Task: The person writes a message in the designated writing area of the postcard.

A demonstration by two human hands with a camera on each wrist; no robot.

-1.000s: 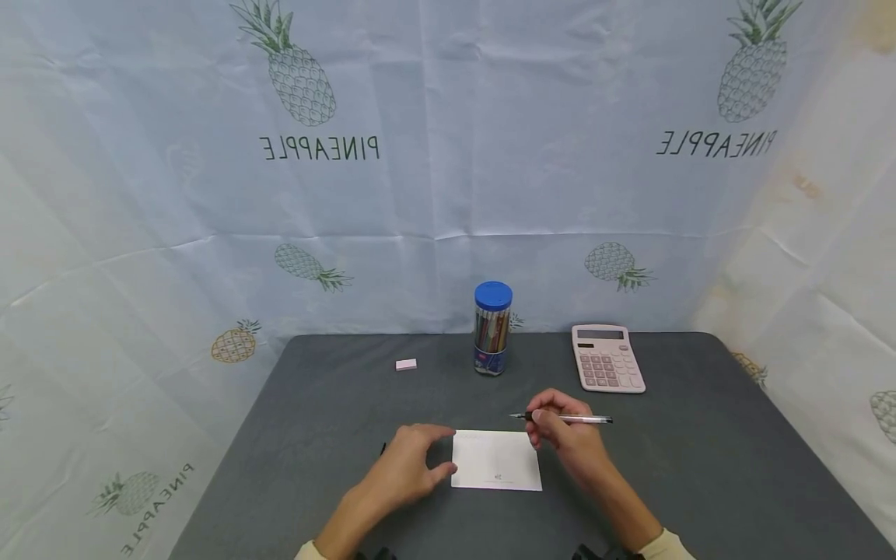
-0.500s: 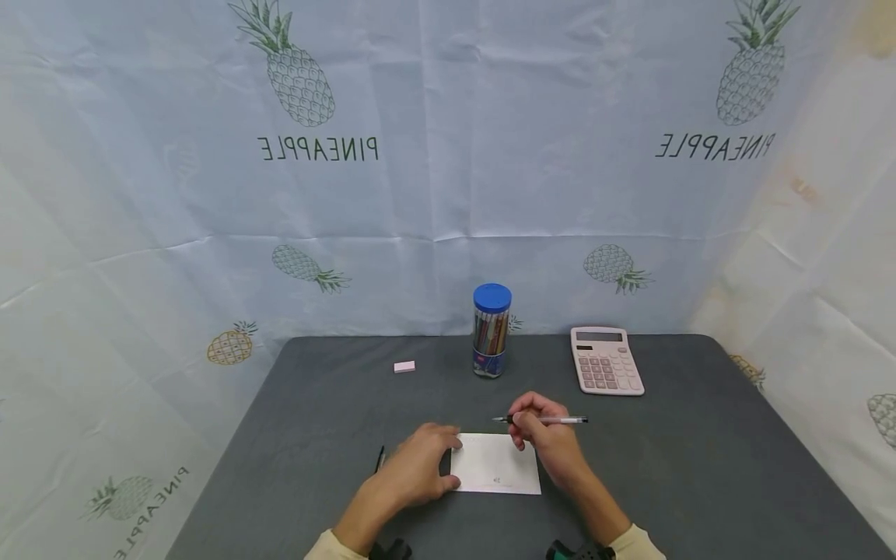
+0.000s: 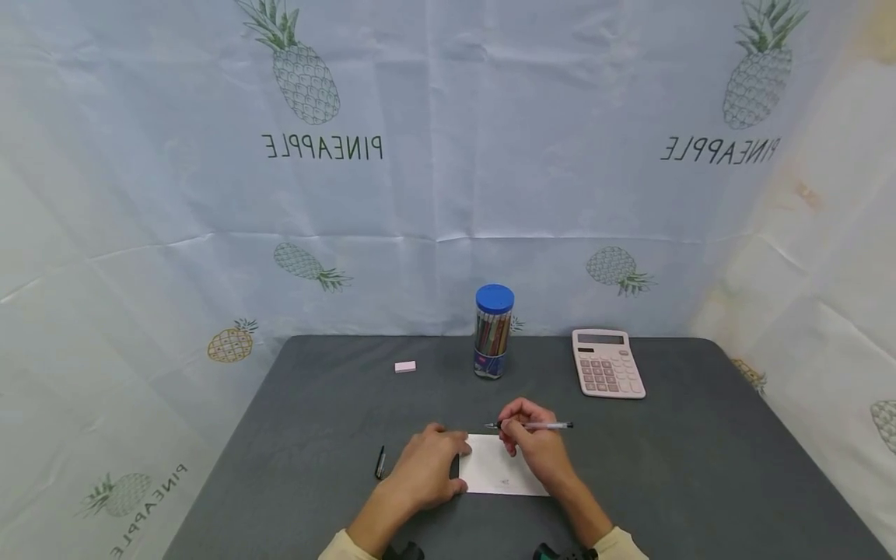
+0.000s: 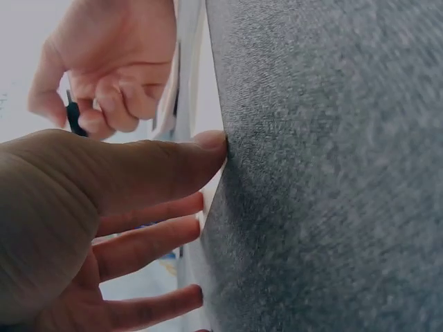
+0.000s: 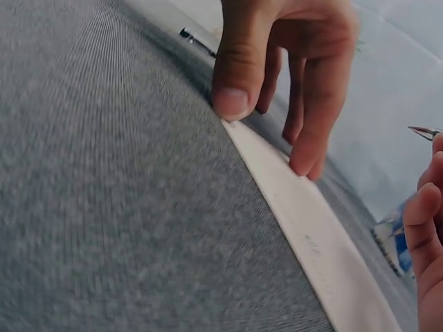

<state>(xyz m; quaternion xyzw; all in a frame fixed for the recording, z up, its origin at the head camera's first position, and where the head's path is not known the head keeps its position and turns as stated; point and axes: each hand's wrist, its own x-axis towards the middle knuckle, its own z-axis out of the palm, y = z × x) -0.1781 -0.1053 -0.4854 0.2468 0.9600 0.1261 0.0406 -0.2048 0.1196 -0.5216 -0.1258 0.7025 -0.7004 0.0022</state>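
A white card (image 3: 493,470) lies on the dark grey table. My left hand (image 3: 428,469) is at its left edge, thumb tip and fingertips touching it, fingers fairly straight and spread. In the left wrist view the thumb (image 4: 159,169) presses at the card's near corner. My right hand (image 3: 535,443) pinches a fountain pen (image 3: 549,425) with a clear barrel and dark grip above the card's right part. Its metal nib (image 5: 421,132) is bare and points left, raised off the card. A black pen cap (image 3: 379,463) lies left of my left hand.
Behind the card stands a clear tub of pencils (image 3: 492,334) with a blue lid. A pink calculator (image 3: 607,364) lies at the back right, a small pink eraser (image 3: 404,366) at the back left. A pineapple-print curtain (image 3: 448,194) hangs behind the table (image 3: 315,404).
My left hand has moved right onto the card's left edge, and the card has shifted slightly right. My right hand has carried the pen left. More of the pen cap now shows.
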